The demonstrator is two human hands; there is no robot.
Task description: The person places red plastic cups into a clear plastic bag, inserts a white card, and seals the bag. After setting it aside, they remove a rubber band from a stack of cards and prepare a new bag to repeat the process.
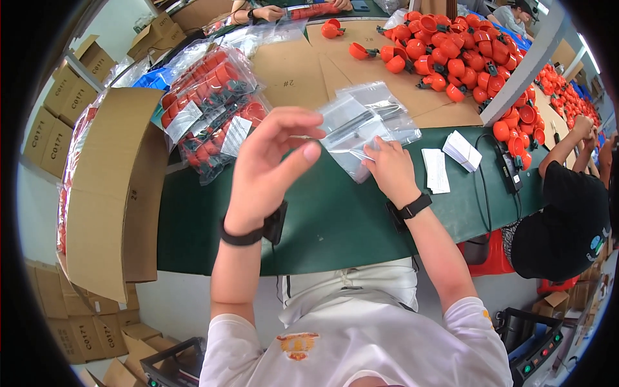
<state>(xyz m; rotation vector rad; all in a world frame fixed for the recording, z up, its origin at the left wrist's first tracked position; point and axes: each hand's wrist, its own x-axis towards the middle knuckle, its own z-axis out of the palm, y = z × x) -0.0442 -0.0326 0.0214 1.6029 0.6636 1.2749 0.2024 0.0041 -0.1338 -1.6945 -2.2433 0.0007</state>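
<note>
The right hand (394, 171) lies over the near right part of the clear bags (353, 142), its fingers bent and their tips on the plastic; whether it pinches a sheet I cannot tell. The left hand (271, 161) is raised at the left edge of the bags, thumb and curved fingers well apart with nothing seen between them; I cannot tell if its fingertips touch the plastic. The bags overlap in a loose stack, fanned away from both hands. Under them is the green table (322, 226). Just right of the right hand lie two piles of white slips (436, 173), and further right, a black power strip (508, 171) with its cord. Left of the left hand and slightly beyond it, filled packs (213, 97) of red parts crowd the table, with an open carton (106, 193) farther left. Beyond the bags spreads flat cardboard (284, 74); a heap of red cups (461, 58) covers its right side, beside a grey post (532, 61). A co-worker (567, 206) sits well to the right.
</note>
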